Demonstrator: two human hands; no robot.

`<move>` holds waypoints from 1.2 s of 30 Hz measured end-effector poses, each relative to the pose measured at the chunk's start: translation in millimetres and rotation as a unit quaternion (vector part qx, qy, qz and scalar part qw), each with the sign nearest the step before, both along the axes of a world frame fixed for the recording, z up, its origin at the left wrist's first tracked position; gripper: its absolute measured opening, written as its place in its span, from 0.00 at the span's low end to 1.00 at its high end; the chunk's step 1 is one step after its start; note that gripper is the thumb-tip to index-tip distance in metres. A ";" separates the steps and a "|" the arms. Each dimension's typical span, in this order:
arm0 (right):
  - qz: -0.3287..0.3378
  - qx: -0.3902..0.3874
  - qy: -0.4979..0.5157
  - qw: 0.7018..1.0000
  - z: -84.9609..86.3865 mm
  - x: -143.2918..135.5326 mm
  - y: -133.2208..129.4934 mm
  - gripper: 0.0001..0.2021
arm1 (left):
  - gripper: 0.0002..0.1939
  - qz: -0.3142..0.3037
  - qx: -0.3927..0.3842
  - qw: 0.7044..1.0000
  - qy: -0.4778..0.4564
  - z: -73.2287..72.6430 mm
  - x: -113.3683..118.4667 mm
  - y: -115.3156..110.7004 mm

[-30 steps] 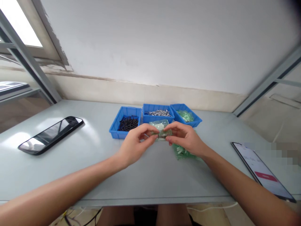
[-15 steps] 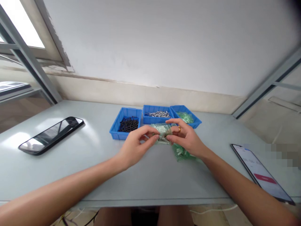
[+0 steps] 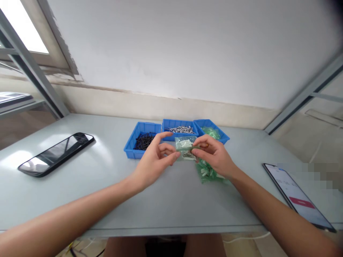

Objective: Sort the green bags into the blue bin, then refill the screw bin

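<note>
A small clear greenish plastic bag (image 3: 184, 144) hangs between my hands above the table. White plugs show in its upper part and metal screws in its lower part. My right hand (image 3: 213, 153), a ring on one finger, pinches the bag's right side between thumb and fingers. At the left edge, my left hand (image 3: 152, 160) holds the lower corner by the thumb and a curled finger, while its index finger is lifted apart. Below my right hand lies a green plastic bag (image 3: 205, 173) with pale plugs, partly hidden by that hand.
Behind my hands stand a blue bin of black screws (image 3: 130, 151), a blue bin of silver screws (image 3: 167, 123) and a blue bin with green plastic (image 3: 226, 138). A dark glossy device (image 3: 56, 153) lies left, a lit phone (image 3: 297, 196) right. Metal posts flank the table.
My left index finger has lifted off the small bag and straightened upward. The bag is now spread flatter, with plugs and screws more visible. My right hand keeps its pinch.
</note>
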State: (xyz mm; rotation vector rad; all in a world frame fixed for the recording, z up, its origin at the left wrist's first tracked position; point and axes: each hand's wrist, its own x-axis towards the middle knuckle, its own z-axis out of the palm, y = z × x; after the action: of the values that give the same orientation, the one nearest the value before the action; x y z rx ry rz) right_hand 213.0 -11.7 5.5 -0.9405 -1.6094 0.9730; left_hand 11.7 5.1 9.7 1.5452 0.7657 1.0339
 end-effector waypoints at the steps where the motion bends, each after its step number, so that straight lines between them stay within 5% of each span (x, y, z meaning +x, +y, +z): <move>1: 0.000 0.003 -0.004 1.000 0.3 0.1 -0.4 0.07 | 0.22 -0.007 -0.008 1.000 0.004 0.0 0.0 1.1; 5: 0.011 0.005 -0.031 0.999 -0.1 1.4 -1.6 0.07 | 0.06 -0.038 0.001 0.998 0.048 2.0 -0.5 3.4; 11: -0.072 0.096 -0.111 0.987 -1.8 1.0 2.1 0.18 | 0.05 0.011 0.027 0.998 0.051 6.3 -1.9 2.1; 16: -0.161 0.229 -0.208 0.937 1.2 0.3 -0.7 0.10 | 0.05 0.029 0.025 0.998 0.044 5.1 -1.4 2.3; 25: -0.055 0.267 -0.301 0.914 -4.1 -0.8 -6.0 0.05 | 0.05 0.044 0.020 0.999 0.024 -0.2 -2.7 5.0; 36: -0.049 0.245 -0.312 0.917 -10.3 -6.5 -2.9 0.07 | 0.03 0.058 0.188 0.968 0.156 -5.8 -1.7 -2.2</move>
State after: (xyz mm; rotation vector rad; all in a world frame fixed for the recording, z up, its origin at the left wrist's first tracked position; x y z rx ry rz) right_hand 206.5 -14.6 -4.8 -1.0097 -2.1717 0.1536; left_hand 10.0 2.9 3.9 2.0436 0.9216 1.0784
